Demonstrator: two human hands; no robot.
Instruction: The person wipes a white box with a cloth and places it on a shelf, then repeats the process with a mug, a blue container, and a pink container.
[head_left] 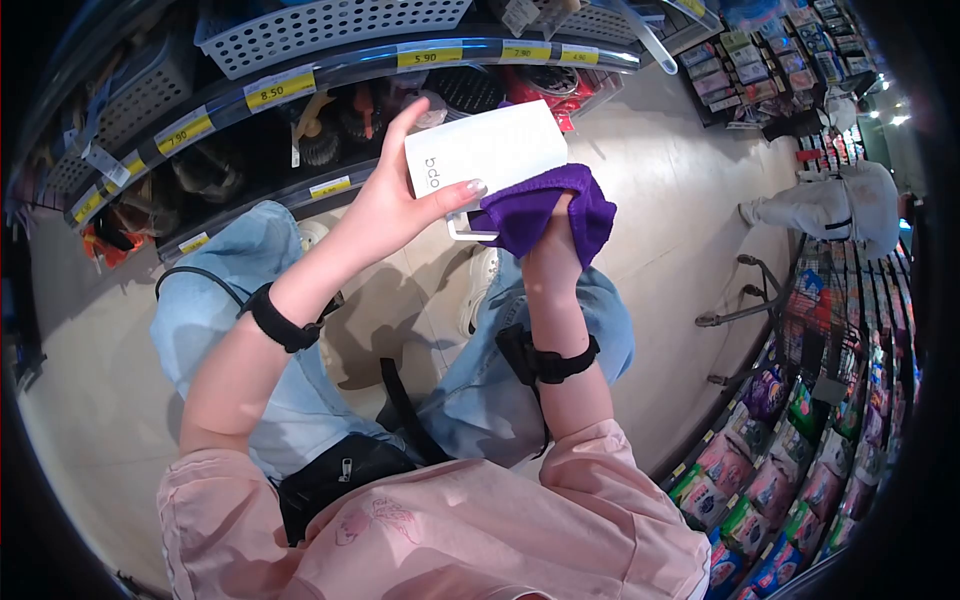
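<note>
- Store shelf point(356, 71) spans 10 to 12 o'clock.
- Left hand point(402, 200) grips the white box point(490, 145) at 12.
- Right hand point(552, 243), at 1, holds a purple cloth point(596, 215) by its near edge.
- Wiping seems the step; another stroke calls for a steady box.

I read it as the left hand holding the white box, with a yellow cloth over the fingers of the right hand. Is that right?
Not quite: the cloth over the right hand is purple, not yellow, as the head view shows. The left hand does hold the white box.
</note>
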